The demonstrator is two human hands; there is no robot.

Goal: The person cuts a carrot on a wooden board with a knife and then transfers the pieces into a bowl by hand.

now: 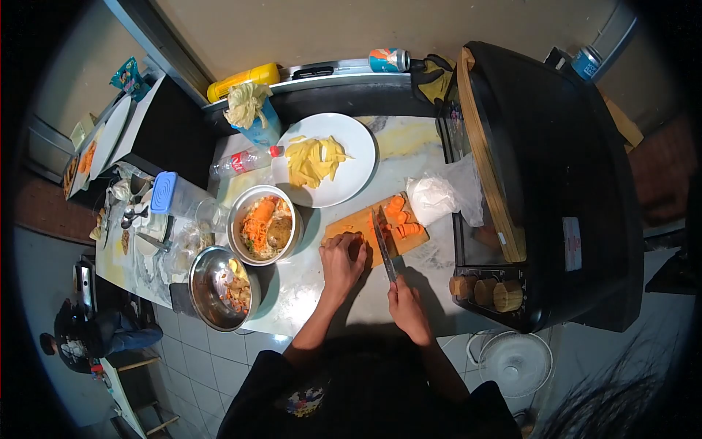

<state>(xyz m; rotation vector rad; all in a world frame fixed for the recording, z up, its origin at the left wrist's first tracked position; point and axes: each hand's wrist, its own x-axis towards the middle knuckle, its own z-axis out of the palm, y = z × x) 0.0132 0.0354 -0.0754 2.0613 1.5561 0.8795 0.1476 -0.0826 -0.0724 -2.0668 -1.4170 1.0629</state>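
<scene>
Top centre: white plate (360, 139) holding yellow strips (314, 159). Bottle (245, 162) lying left of the plate. Left of centre: bowl (234, 219) of shredded veg, steel bowl (196, 284) below it. Blue-lidded tub (165, 192) further left. Right: black oven (563, 183), white bag (437, 196) against it. Lower right: fan (516, 363).

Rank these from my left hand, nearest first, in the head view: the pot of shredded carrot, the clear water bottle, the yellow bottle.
1. Pot of shredded carrot, just to the left of the left hand.
2. Clear water bottle, farther back and left.
3. Yellow bottle, on the back ledge.
</scene>
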